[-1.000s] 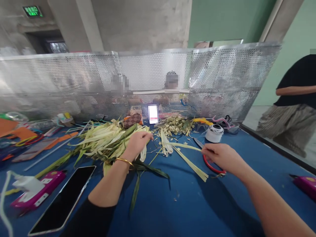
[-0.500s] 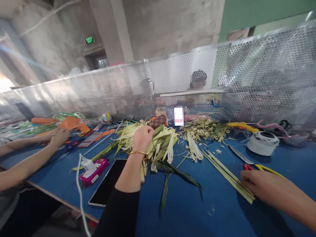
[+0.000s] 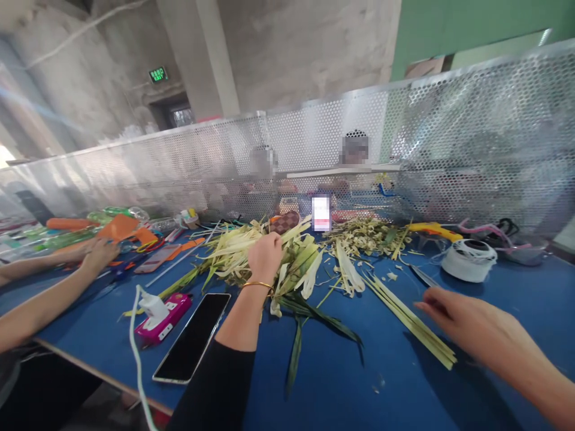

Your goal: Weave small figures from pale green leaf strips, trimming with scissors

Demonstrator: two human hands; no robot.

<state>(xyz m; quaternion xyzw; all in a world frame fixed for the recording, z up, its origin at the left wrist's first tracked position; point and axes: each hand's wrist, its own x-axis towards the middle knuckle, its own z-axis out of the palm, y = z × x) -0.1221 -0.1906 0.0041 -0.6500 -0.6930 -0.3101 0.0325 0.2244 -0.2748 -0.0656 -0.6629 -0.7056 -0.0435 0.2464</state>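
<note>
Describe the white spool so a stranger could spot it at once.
Find the blue table, then its far right side, near the metal screen. The white spool sits beyond the right hand. It is squat, round and dark in the middle, unlike the long yellow tool beside it.

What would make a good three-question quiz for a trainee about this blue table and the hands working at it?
1. True or false: the flat, black-screened phone lies between the magenta plastic power strip and the black-sleeved left forearm.
2. Which is the left hand at: (a) the heap of pale, leafy plant strips, (b) the white spool, or (c) the yellow-handled tool?
3. Fill in: a thin, ____-coloured bangle circles the left wrist.

Key: 1 true; 2 a; 3 gold.
</note>
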